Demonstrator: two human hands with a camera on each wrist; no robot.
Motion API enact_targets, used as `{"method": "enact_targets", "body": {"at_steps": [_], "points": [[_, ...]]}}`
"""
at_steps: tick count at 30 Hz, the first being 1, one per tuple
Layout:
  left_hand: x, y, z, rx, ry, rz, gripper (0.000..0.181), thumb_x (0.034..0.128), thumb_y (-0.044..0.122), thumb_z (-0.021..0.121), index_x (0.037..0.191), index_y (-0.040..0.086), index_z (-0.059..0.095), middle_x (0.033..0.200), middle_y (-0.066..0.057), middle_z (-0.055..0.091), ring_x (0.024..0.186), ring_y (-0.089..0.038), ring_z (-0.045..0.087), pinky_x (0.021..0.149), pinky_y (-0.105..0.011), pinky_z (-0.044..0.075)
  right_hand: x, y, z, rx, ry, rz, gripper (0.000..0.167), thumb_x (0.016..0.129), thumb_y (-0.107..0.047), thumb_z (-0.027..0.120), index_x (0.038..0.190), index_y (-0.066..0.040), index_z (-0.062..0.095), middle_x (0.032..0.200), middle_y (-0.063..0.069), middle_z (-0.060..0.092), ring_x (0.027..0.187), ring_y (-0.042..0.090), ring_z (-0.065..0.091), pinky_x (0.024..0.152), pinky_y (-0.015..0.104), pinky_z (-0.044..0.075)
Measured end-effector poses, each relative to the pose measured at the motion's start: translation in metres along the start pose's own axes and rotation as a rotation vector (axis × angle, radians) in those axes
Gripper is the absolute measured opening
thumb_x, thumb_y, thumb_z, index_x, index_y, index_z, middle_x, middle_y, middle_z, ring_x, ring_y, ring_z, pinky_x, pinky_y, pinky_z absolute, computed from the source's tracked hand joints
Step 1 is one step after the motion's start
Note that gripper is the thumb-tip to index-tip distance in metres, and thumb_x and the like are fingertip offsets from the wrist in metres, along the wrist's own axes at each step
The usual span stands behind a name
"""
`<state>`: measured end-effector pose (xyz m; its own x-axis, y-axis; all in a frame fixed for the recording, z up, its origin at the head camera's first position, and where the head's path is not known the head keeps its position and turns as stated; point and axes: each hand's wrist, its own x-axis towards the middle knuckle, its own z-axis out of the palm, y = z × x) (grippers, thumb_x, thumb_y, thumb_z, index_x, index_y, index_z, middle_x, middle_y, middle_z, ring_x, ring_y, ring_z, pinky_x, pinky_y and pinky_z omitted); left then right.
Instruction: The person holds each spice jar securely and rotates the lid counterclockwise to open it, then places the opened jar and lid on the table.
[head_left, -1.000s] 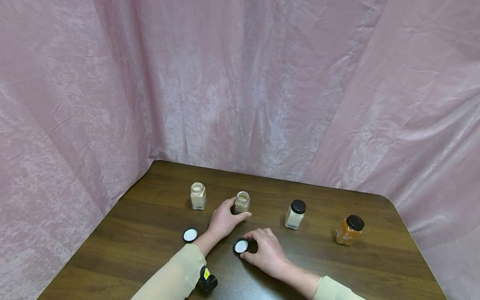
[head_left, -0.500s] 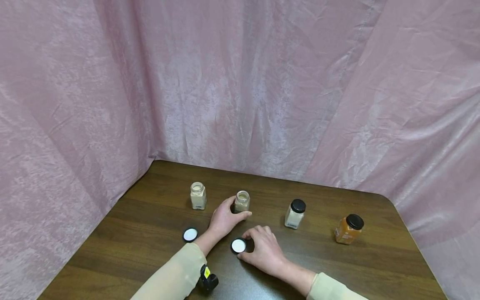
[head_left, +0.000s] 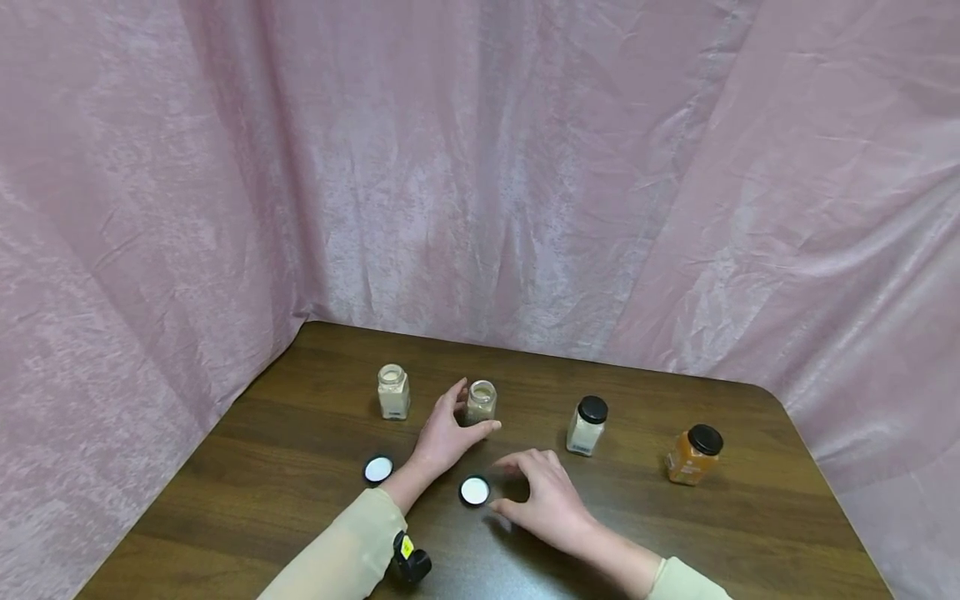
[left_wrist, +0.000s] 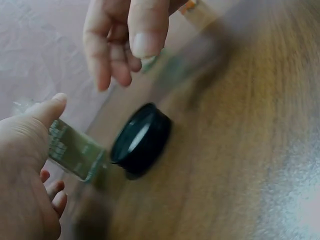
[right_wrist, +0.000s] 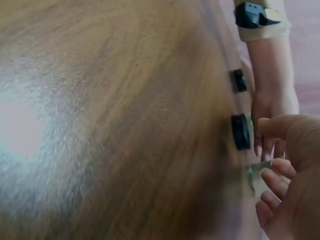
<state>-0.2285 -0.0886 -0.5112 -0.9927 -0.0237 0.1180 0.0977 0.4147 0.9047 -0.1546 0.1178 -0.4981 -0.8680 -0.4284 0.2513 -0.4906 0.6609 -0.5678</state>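
The middle uncapped jar (head_left: 481,405) is stood upright on the wooden table (head_left: 285,517) and is flanked on its left and near sides by the left hand (head_left: 441,435), whose thumb and fingers are spread wide (whether the glass is touched cannot be told). The near lid (head_left: 474,491) is seen flat on the wood, white inside up, just beside the right hand (head_left: 551,504), whose thumb and fingertips are parted widely. A second lid (head_left: 378,469) is seen beside the left forearm (head_left: 405,486), with a pale uncapped jar (head_left: 393,398) farther back, and a black-capped pale jar (head_left: 585,435) and an orange jar (head_left: 688,462) are placed to the right.
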Motion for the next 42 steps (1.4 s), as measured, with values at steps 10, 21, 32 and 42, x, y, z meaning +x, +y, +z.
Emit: {"method": "enact_targets", "body": {"at_steps": [10, 21, 32, 42], "points": [[0.0, 0.028, -0.026, -0.113, 0.045, 0.104, 0.09, 0.0858, 0.04, 0.084, 0.158, 0.013, 0.037, 0.154, -0.009, 0.045, 0.139, -0.03, 0.044, 0.107, -0.052, 0.04, -0.01, -0.004, -0.032, 0.165, 0.038, 0.04, 0.052, 0.081, -0.027, 0.087, 0.129, -0.021, 0.066, 0.124, -0.011, 0.064, 0.122, 0.013, 0.047, 0.097, 0.044, 0.044], [-0.011, 0.071, -0.045, -0.143, 0.045, 0.341, 0.074, 0.0896, 0.03, 0.082, 0.153, 0.019, 0.046, 0.15, 0.0, 0.05, 0.138, -0.018, 0.044, 0.107, -0.046, 0.04, -0.025, -0.004, -0.076, 0.203, 0.227, -0.051, 0.056, 0.085, -0.019, 0.085, 0.134, -0.028, 0.061, 0.133, -0.012, 0.059, 0.125, 0.015, 0.047, 0.099, 0.036, 0.043], [-0.026, 0.114, -0.033, -0.187, -0.098, 0.454, 0.069, 0.0893, 0.027, 0.082, 0.15, 0.024, 0.05, 0.149, 0.006, 0.051, 0.137, -0.014, 0.046, 0.11, -0.051, 0.038, -0.023, 0.01, -0.116, 0.193, 0.403, -0.076, 0.055, 0.084, -0.001, 0.081, 0.134, -0.013, 0.063, 0.132, -0.002, 0.062, 0.123, 0.016, 0.044, 0.101, 0.022, 0.031], [-0.024, 0.128, 0.01, -0.168, -0.217, 0.455, 0.069, 0.0904, 0.029, 0.081, 0.151, 0.026, 0.048, 0.148, 0.01, 0.051, 0.136, -0.015, 0.047, 0.109, -0.041, 0.039, -0.013, 0.027, -0.13, 0.214, 0.438, 0.013, 0.054, 0.089, -0.003, 0.076, 0.138, -0.018, 0.061, 0.132, 0.0, 0.061, 0.125, 0.019, 0.043, 0.101, 0.027, 0.031]]}}
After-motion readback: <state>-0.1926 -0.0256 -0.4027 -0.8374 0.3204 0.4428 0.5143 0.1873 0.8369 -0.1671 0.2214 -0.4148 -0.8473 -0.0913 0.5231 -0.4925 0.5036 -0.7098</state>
